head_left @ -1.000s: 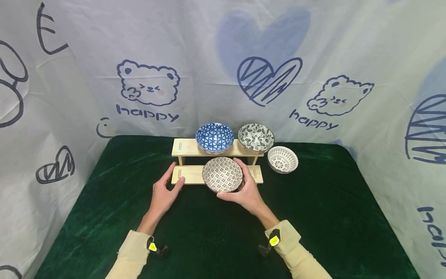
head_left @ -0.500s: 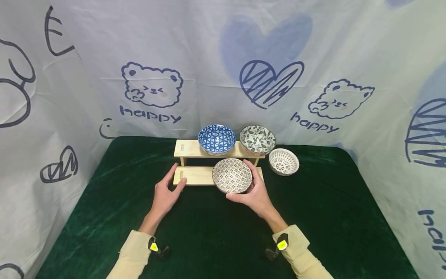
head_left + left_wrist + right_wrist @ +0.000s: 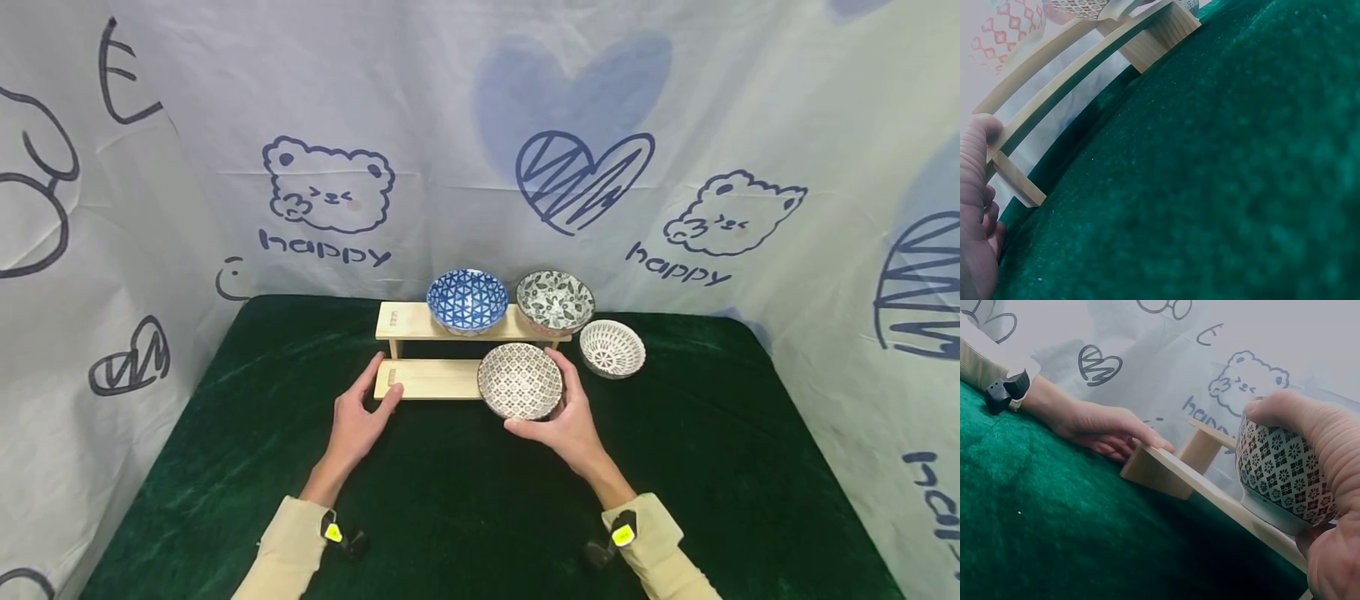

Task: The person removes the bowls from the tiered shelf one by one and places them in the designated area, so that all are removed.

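My right hand [image 3: 576, 427] grips a brown-and-white patterned bowl [image 3: 520, 381] by its right side, the thumb at the near side. In the right wrist view the bowl's foot [image 3: 1269, 509] is at the lower board, seemingly resting on it. My left hand [image 3: 357, 425] holds the left end of the two-step wooden stand's lower board [image 3: 438, 380]; its thumb lies on top and the other fingers are by the end. On the upper board [image 3: 408, 317] sit a blue-and-white bowl [image 3: 467, 300] and a grey leaf-patterned bowl [image 3: 555, 300].
A small white bowl with dark strokes [image 3: 612, 348] stands on the green cloth [image 3: 712, 433] right of the stand. Behind the table hangs a white cloth [image 3: 450, 217] printed with bears and hearts.
My right hand has moved the brown-and-white bowl to the right along the lower board. My left hand has kept its place at the board's left end. The head view has shifted slightly.
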